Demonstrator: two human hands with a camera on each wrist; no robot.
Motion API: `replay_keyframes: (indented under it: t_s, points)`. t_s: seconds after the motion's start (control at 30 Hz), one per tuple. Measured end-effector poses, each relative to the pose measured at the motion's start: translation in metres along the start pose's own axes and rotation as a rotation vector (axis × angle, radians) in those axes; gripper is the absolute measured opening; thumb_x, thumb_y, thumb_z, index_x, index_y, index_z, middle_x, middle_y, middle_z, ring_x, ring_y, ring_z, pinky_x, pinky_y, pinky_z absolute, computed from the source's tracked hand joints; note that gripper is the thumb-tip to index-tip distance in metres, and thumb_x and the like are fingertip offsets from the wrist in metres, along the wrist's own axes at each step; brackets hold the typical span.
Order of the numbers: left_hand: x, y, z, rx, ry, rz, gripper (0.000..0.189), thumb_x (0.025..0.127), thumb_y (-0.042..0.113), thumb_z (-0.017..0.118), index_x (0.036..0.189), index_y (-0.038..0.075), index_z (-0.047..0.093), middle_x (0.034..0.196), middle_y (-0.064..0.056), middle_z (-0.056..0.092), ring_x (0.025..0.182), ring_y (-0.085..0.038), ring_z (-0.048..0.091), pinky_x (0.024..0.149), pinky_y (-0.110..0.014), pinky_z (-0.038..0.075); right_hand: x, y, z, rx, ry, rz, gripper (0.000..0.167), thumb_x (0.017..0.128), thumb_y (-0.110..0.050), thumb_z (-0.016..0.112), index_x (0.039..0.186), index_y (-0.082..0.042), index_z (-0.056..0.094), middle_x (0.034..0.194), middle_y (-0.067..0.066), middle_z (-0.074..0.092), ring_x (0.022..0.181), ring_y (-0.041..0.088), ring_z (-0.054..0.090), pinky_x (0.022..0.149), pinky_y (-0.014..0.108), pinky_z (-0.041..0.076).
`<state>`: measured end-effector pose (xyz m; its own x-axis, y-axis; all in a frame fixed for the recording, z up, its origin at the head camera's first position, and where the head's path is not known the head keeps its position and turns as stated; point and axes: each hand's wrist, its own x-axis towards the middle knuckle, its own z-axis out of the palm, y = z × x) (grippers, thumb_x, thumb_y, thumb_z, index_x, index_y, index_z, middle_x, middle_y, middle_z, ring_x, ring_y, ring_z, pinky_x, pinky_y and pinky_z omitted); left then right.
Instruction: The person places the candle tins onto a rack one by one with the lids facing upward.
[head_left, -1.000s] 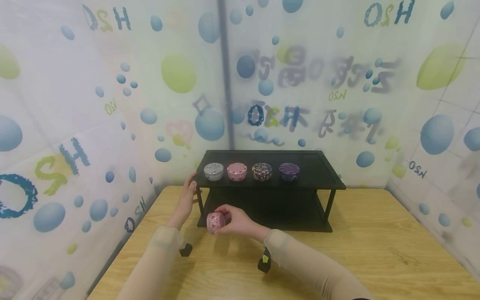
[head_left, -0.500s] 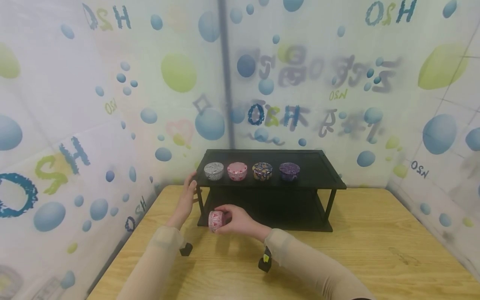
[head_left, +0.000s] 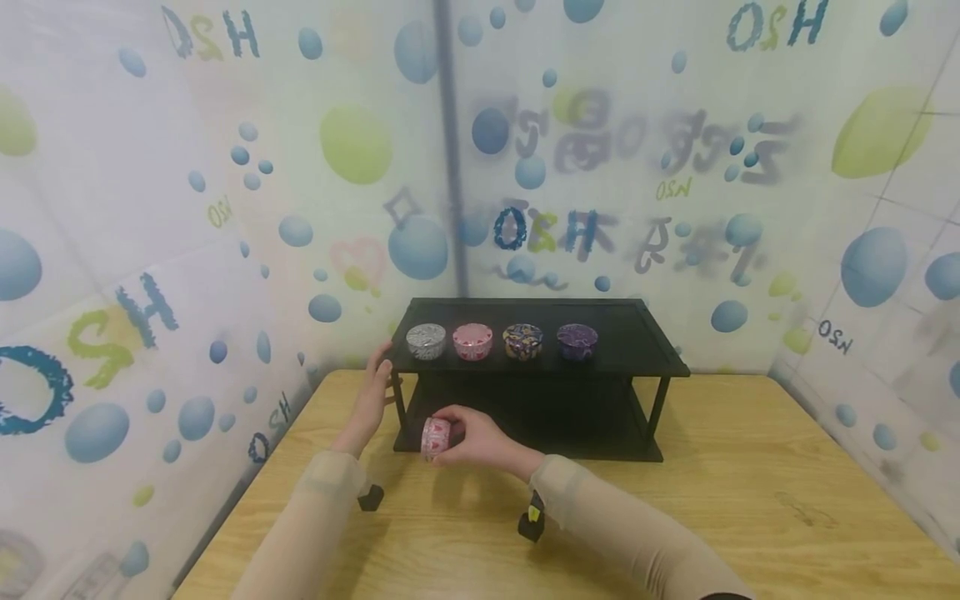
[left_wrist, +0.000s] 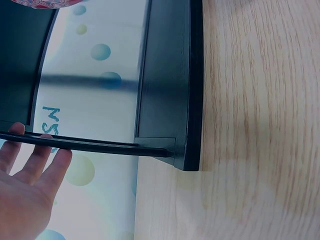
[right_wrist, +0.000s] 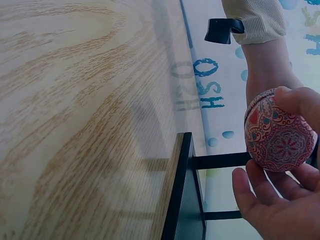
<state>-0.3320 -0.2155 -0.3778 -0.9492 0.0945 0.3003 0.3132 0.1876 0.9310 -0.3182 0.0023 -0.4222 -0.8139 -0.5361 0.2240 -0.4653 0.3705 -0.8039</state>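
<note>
My right hand pinches a small round pink-and-red patterned tin between thumb and fingers. The tin is tipped on its side in front of the lower left corner of a black two-tier shelf; the right wrist view shows a mandala-like design on the tin's round face. At the shelf's left end, my left hand touches the frame, and its fairly straight fingers meet the dark side bar in the left wrist view. On the top tier stand a silver-grey tin, a pink tin, a dark gold-patterned tin and a purple tin.
The shelf stands toward the back of a wooden table. Behind and on both sides hangs a white curtain printed with blue and green bubbles and lettering. Black blocks are attached at the wrists.
The pink-and-red tin has turned in my right hand and shifted slightly right and up. My left hand stays at the shelf's left end, and the tins on top have not moved.
</note>
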Motion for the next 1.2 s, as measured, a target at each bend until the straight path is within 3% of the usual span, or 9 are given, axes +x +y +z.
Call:
replay_keyframes:
  t_s: [0.5, 0.77, 1.2]
  points:
    - [0.0002, -0.0004, -0.0004, 0.007, -0.008, 0.004, 0.054, 0.105, 0.03, 0.027, 0.154, 0.012, 0.013, 0.156, -0.025, 0.01, 0.127, -0.055, 0.035, 0.1, -0.07, 0.029, -0.0002, 0.0041, -0.0003, 0.026, -0.004, 0.02, 0.063, 0.068, -0.014, 0.087, 0.123, -0.011, 0.057, 0.106, -0.003, 0.059, 0.094, 0.018, 0.059, 0.075, 0.025, 0.052]
    - [0.0006, -0.0016, -0.0006, 0.012, -0.011, 0.002, 0.054, 0.106, 0.032, 0.027, 0.154, 0.012, 0.012, 0.157, -0.024, 0.008, 0.128, -0.056, 0.033, 0.101, -0.07, 0.029, -0.0009, 0.0065, -0.001, 0.073, -0.023, -0.002, 0.074, 0.07, -0.009, 0.085, 0.135, -0.009, 0.052, 0.114, 0.002, 0.058, 0.093, 0.014, 0.06, 0.078, 0.024, 0.053]
    - [0.0007, -0.002, -0.001, 0.014, -0.016, 0.004, 0.054, 0.105, 0.032, 0.027, 0.154, 0.013, 0.012, 0.156, -0.024, 0.009, 0.127, -0.054, 0.035, 0.1, -0.07, 0.03, -0.0031, 0.0078, -0.0032, 0.001, -0.002, -0.033, 0.067, 0.068, -0.012, 0.085, 0.129, -0.007, 0.058, 0.11, -0.001, 0.061, 0.092, 0.011, 0.059, 0.077, 0.024, 0.052]
